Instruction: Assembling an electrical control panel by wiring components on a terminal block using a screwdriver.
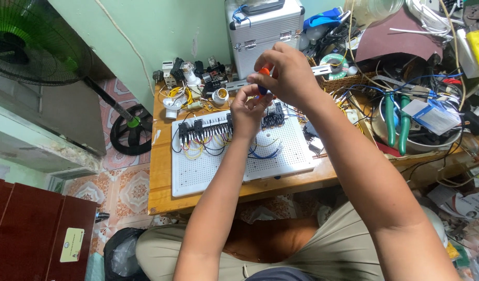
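Right hand [286, 73] grips screwdriver [264, 78] over pegboard [281, 151] (wooden table [161, 182]); left grip unclear.

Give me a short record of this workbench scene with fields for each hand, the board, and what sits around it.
Right hand: grips an orange-handled screwdriver, held above the board
Left hand: fingers at the screwdriver's lower end, over a row of black terminal blocks
Board: white perforated plastic panel with yellow, blue and black wires, lying flat on a low wooden table
Behind: silver metal case against the green wall
Right side: metal bowl holding green-handled pliers
Left side: black standing fan
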